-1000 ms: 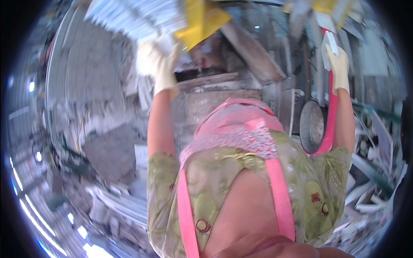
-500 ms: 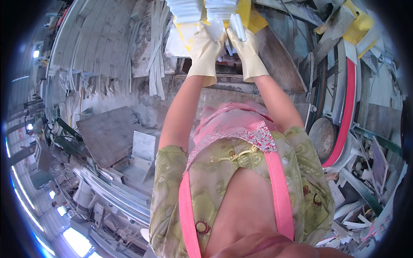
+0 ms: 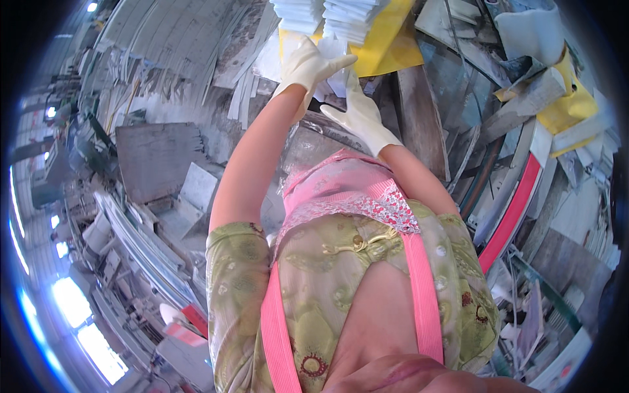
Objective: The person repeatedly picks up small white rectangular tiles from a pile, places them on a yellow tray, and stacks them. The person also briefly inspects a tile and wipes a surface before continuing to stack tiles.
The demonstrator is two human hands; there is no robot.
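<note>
Two stacks of flat white pieces stand side by side at the top of the view, a left stack (image 3: 295,18) and a right stack (image 3: 350,23). A yellow sheet (image 3: 390,49) lies beneath them. My left hand (image 3: 306,71), in a cream rubber glove, is just in front of the left stack with its thumb stretched to the right. Lower and to the right, my gloved right hand (image 3: 362,116) has its thumb apart and its fingers pointing forward. Between the hands are loose white pieces (image 3: 337,81); whether the right fingertips touch them I cannot tell.
Long pale strips (image 3: 244,98) are piled on the left. A brown board (image 3: 420,124) slopes down right of the stacks. Farther right are a red-banded curved frame (image 3: 514,213) and another yellow sheet (image 3: 567,101). A grey panel (image 3: 159,160) stands at the left.
My right hand has drawn back toward me and no longer shows the white strips it gripped. My left hand's thumb has swung out to the right. The whole view has tilted.
</note>
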